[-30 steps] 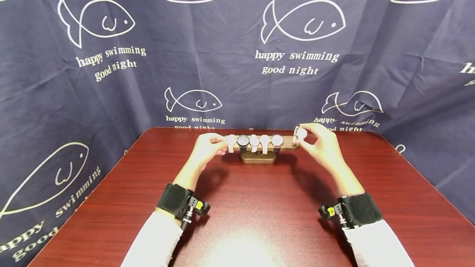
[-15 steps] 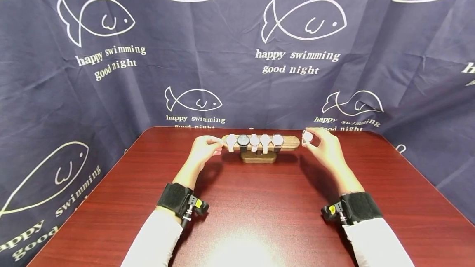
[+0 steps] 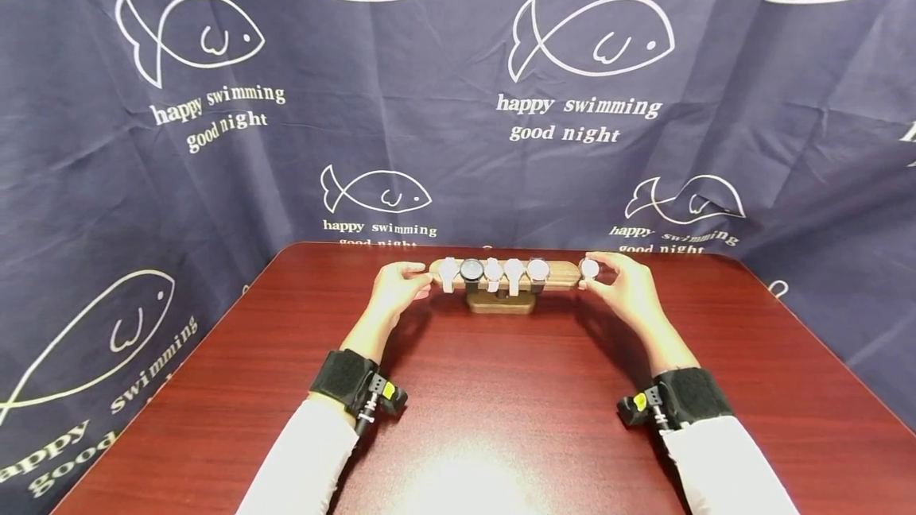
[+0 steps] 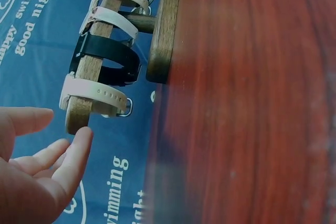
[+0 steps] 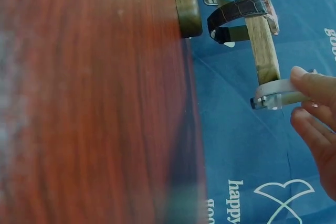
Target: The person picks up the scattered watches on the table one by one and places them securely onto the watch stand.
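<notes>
The right hand (image 3: pixel 630 292) pinches a white-faced wristwatch with a pale strap (image 3: pixel 589 268) just off the right tip of the wooden T-shaped watch stand (image 3: pixel 501 300). The left hand (image 3: pixel 392 292), fingers loose and holding nothing, hovers at the stand's left tip. Five watches (image 3: pixel 494 271) hang on the bar. In front of the stand lies bare red-brown table (image 3: pixel 501 396); behind it, a navy fish-print curtain (image 3: pixel 458 118).

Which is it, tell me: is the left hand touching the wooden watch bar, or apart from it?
Apart. The left wrist view shows blue cloth between the left hand fingertips and the end of the wooden watch bar; the gap is narrow.
</notes>
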Action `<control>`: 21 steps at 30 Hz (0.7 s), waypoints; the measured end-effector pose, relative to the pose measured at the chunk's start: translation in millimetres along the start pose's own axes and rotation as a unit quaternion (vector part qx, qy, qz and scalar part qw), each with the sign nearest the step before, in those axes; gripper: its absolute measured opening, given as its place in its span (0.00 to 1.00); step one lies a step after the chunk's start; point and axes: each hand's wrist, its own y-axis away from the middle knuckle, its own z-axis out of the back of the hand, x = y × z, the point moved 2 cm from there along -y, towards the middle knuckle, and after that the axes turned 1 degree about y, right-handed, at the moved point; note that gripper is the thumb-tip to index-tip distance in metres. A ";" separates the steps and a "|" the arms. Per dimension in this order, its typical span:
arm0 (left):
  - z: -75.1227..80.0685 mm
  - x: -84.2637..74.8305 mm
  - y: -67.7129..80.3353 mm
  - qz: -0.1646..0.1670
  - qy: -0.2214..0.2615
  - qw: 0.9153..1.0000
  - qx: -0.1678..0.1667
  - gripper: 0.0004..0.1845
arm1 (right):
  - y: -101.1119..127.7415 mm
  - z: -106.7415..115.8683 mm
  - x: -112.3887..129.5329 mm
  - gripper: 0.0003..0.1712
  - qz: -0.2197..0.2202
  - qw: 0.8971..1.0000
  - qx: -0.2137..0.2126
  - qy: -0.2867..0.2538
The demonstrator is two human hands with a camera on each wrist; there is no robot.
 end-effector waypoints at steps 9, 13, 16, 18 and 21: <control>-5.0 -0.6 -5.9 -0.003 -0.001 1.000 -0.001 0.17 | -4.4 -6.6 -6.7 0.25 -0.026 0.999 0.032 -0.007; -4.8 -0.5 -7.2 -0.015 -0.010 1.000 -0.012 0.16 | -8.7 -8.7 -8.8 0.25 -0.034 0.998 0.052 -0.022; -5.2 0.1 -7.0 -0.024 -0.021 0.999 -0.023 0.16 | -11.3 -11.0 -10.7 0.26 -0.042 0.996 0.070 -0.038; -5.5 1.6 -7.1 -0.028 -0.026 0.999 -0.029 0.15 | -12.1 -12.9 -12.4 0.27 -0.050 0.994 0.081 -0.051; -4.8 3.9 -6.4 -0.027 -0.032 0.998 -0.036 0.14 | -12.5 -16.6 -13.7 0.27 -0.052 0.992 0.092 -0.062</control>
